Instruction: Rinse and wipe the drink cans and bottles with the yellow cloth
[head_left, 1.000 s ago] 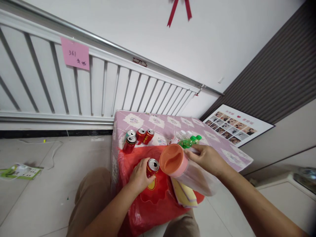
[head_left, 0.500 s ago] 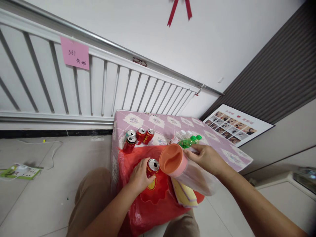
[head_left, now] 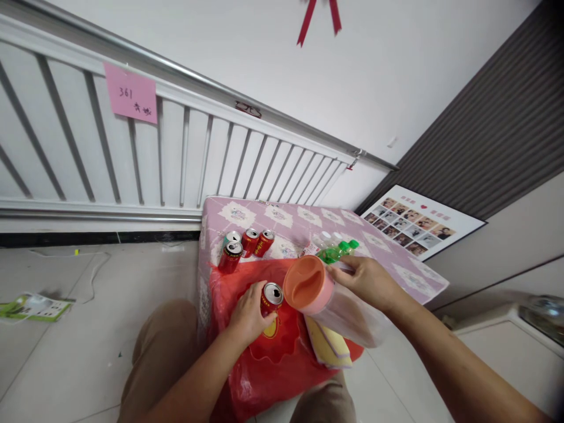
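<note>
My left hand (head_left: 251,311) is closed around an opened red drink can (head_left: 272,298), upright over a red scalloped tray (head_left: 277,346). By its handle, my right hand (head_left: 363,282) grips a pitcher (head_left: 352,317) with a clear body and an orange lid (head_left: 306,285). The pitcher lies tilted, its lid end toward the can and close to its rim. Whether lid and can touch, I cannot tell. Beneath the pitcher rest yellow cloths (head_left: 326,346), partly hidden. A red plastic sheet (head_left: 247,382) covers the near end of the table.
Several cans (head_left: 250,242) stand at the back left of the patterned tabletop (head_left: 282,214). Clear and green plastic bottles (head_left: 339,249) are grouped behind my right hand. A radiator (head_left: 247,153) runs along the wall; a photo board (head_left: 414,223) leans at right. A power strip (head_left: 37,306) lies on the floor.
The whole view has shifted very slightly. Both hands keep their hold on the can and the pitcher, with no clear movement between them.
</note>
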`<state>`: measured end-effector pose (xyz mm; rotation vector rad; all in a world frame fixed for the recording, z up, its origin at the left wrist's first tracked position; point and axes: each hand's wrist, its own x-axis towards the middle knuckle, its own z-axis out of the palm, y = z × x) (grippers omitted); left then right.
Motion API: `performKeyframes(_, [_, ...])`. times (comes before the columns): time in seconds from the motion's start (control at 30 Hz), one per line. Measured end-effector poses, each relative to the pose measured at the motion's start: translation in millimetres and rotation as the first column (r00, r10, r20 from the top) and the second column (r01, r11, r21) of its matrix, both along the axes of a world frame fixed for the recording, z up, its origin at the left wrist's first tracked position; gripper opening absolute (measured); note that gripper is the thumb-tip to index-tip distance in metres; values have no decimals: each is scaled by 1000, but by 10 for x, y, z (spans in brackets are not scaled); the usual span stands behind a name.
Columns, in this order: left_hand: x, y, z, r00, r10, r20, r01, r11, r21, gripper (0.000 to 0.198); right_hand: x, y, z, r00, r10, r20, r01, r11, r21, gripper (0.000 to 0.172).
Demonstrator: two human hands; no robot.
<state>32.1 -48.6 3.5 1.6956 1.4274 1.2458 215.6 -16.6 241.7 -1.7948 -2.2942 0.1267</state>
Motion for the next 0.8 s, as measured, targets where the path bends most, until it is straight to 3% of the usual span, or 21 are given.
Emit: performKeyframes(0.8, [-4,-4,-21,1000,-8,-2,8,1000,7,71,1,17,-12,1000,13,7,-13,1000,-7,38])
